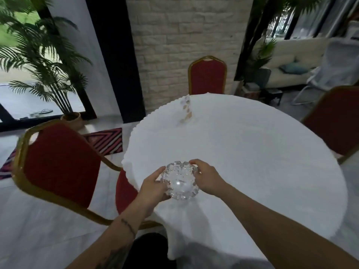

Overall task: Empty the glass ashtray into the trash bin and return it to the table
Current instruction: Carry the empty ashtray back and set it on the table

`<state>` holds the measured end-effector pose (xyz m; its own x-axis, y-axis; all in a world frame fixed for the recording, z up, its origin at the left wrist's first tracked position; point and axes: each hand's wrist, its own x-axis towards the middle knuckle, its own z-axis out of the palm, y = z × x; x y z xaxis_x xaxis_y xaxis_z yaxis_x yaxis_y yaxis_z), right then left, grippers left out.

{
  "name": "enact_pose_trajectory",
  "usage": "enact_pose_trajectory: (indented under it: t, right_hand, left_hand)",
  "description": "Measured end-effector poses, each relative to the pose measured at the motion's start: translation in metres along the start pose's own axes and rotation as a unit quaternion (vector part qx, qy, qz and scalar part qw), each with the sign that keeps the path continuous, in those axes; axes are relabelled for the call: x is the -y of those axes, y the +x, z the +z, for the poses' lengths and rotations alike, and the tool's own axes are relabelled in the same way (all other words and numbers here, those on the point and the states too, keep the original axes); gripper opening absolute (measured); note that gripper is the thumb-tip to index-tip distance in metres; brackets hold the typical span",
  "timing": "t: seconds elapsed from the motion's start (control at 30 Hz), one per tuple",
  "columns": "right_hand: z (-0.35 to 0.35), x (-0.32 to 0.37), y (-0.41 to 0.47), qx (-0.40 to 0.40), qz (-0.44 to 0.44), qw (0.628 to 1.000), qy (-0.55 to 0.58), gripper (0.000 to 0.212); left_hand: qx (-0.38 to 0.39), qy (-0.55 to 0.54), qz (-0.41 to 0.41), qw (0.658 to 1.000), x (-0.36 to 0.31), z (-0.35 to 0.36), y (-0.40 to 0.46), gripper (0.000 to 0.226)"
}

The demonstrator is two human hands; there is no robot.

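The round table (252,152) is the landmark: the glass ashtray (181,183) sits at its near-left edge, one chair (58,164) left of it, another chair (207,75) behind, a third (334,121) right, a potted palm (44,61) far left.

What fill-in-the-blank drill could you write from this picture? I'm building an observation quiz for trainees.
1. The glass ashtray is held by ____ hands.
2. The tablecloth on the round table is ____ in colour.
3. The chairs around the table have ____ upholstery.
4. The left hand and right hand grip the ashtray near the table's ____ edge.

Missing words: two; white; red; near
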<state>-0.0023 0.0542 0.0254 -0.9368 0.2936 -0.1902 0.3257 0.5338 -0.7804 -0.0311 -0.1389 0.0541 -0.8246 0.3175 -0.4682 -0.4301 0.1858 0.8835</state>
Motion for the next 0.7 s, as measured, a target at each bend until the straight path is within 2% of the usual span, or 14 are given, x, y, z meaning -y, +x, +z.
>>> enact_pose_trajectory:
  t: [0.1, 0.27, 0.57, 0.7]
  right_hand:
    - [-0.035, -0.036, 0.031, -0.005, 0.024, 1.0, 0.004, 0.044]
    - [-0.078, -0.084, 0.077, -0.001, 0.045, 0.999, 0.001, 0.049]
    - [-0.105, -0.137, 0.121, -0.01, 0.033, 0.996, -0.081, 0.048]
    - [-0.11, -0.148, 0.13, -0.012, 0.019, 0.995, -0.1, 0.049]
  left_hand:
    - [0.005, 0.016, -0.021, 1.0, -0.009, 0.051, 0.033, 0.046]
    - [-0.021, 0.039, -0.031, 0.999, -0.011, 0.119, 0.091, 0.044]
    - [-0.06, 0.206, -0.025, 0.976, -0.004, 0.176, 0.165, 0.068]
    - [-0.064, 0.23, -0.033, 0.97, -0.004, 0.19, 0.177, 0.066]
